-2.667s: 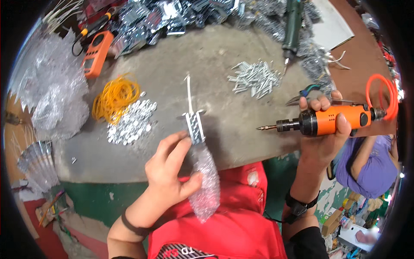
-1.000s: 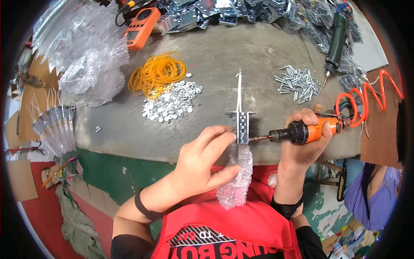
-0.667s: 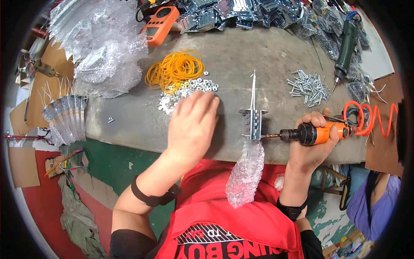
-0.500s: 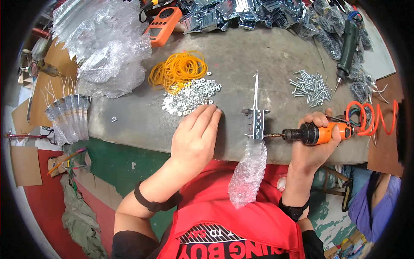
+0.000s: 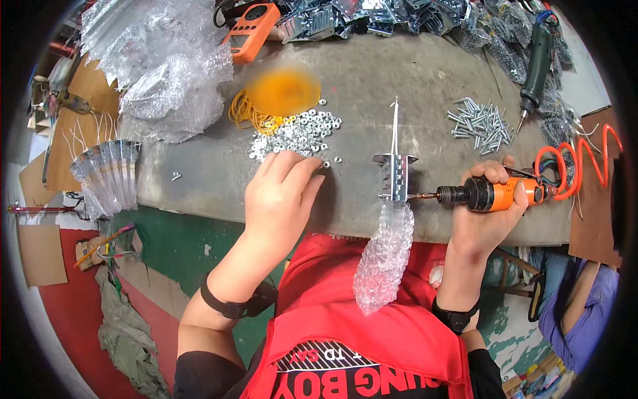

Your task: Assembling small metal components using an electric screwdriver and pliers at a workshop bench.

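My right hand is wrapped round an orange and black power screwdriver, its bit pointing left. The tip meets the side of a slotted metal bracket standing at the table's near edge. White leads run away from the bracket, and a bubble-wrapped part hangs from it toward my lap. Over on the left, my left hand reaches to the near edge of a pile of small metal nuts. Its fingers are bent and slightly apart, with no nut visible in them.
Orange rubber bands lie behind the nuts, screws at right. A red coiled hose trails from the screwdriver. Bubble wrap, an orange meter, metal brackets and a dark green screwdriver line the back.
My left hand has drawn slightly left, its fingers now more bent, and a couple of nuts lie apart beside them. The right hand keeps the screwdriver at the bracket.
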A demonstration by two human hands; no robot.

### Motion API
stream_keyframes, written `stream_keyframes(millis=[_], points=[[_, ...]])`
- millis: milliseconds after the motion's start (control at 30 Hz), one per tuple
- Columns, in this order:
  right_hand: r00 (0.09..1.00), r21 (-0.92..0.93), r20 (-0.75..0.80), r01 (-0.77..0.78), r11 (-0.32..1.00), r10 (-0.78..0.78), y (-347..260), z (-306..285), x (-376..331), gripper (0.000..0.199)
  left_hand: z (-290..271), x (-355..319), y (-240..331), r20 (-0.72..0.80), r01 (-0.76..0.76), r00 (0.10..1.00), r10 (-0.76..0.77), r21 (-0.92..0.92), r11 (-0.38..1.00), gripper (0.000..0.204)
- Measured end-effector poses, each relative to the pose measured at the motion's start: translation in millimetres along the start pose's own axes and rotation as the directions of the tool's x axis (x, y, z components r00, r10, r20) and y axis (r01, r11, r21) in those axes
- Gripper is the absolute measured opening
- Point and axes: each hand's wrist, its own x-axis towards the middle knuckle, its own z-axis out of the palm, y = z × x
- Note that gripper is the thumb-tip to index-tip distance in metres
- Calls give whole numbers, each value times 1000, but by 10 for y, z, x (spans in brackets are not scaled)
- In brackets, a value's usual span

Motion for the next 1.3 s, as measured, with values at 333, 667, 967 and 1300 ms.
stream_keyframes(millis=[333, 667, 967, 1300], points=[[1000, -25, -24, -1, 1000, 1, 9, 5, -12, 33, -69, -21, 27, 327, 291, 924, -197, -267, 919, 4], [1000, -60, -15, 11, 998, -12, 3, -1, -14, 35, 17, 30, -101, -8, 43, 999, -43, 61, 997, 15], [1000, -58, 5, 0, 998, 0, -12, -37, 8, 35, 11, -85, -95, 22, -49, 999, 49, -2, 999, 15], [1000, -16, 2, -20, 1000, 20, 3, -18, -6, 32, -111, 119, -74, 263, -123, 960, 99, 78, 989, 16]])
